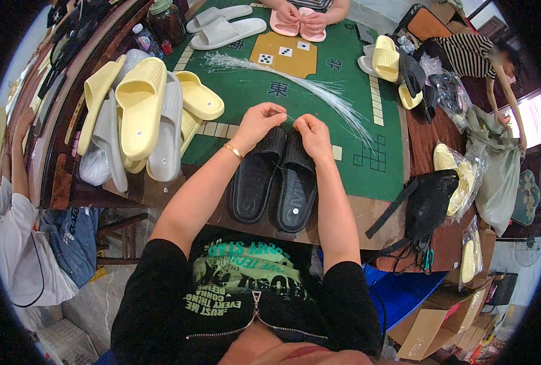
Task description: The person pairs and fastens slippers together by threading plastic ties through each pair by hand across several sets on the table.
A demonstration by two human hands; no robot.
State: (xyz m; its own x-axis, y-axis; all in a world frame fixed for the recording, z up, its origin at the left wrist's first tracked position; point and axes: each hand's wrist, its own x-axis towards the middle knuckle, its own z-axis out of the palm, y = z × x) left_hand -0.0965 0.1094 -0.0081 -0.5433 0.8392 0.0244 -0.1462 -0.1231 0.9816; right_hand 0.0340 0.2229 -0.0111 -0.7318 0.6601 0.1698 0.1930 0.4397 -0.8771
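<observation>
Black slippers [275, 182], toes hidden under both hands [286, 125], thread barely visible.

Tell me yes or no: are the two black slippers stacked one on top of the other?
No, the black slippers lie side by side on the table edge.

Both hands rest on the toe ends of a pair of black slippers [275, 179] lying side by side on a green table [343, 158]. The left hand [259, 120] and right hand [312, 132] pinch a thin clear strand between them. Yellow slippers [141, 106] are piled to the left.
</observation>
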